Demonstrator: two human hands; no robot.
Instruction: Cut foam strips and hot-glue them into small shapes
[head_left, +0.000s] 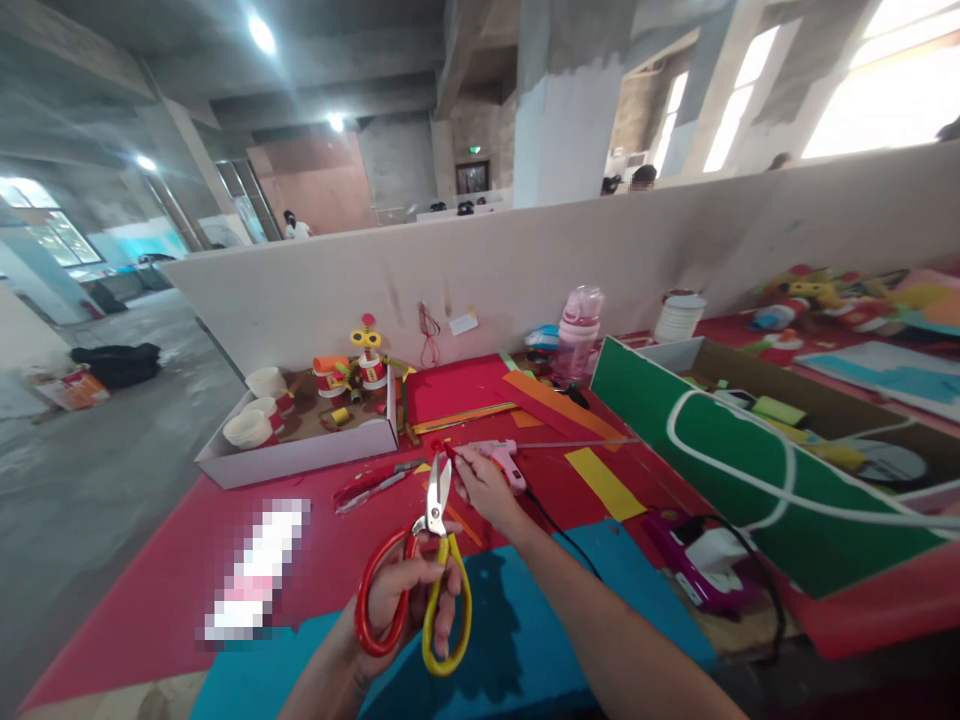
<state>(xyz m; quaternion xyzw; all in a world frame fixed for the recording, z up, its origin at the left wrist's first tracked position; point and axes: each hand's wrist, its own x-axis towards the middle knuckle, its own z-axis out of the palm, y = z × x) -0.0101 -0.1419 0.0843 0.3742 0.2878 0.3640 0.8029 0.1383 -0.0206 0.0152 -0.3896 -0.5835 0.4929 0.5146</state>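
My left hand (412,595) is closed round a pair of scissors (435,515) with one red and one yellow handle. Their silver blades point up and away from me, slightly parted. At the blade tips, my right hand (484,485) pinches a small red piece (442,452), partly hidden by the fingers and blades. Just beyond that hand lies a pink glue gun (506,460), its black cord trailing towards me. Under both hands spreads a blue sheet (502,610) on the red table covering (330,535).
A box (300,465) with paper cups and small figures stands at left. To the right is a green-sided box (675,450) with a white cable across it. A purple power strip (701,575), yellow strip (604,482) and pink bottle (577,335) are nearby. A low partition (337,300) closes the back.
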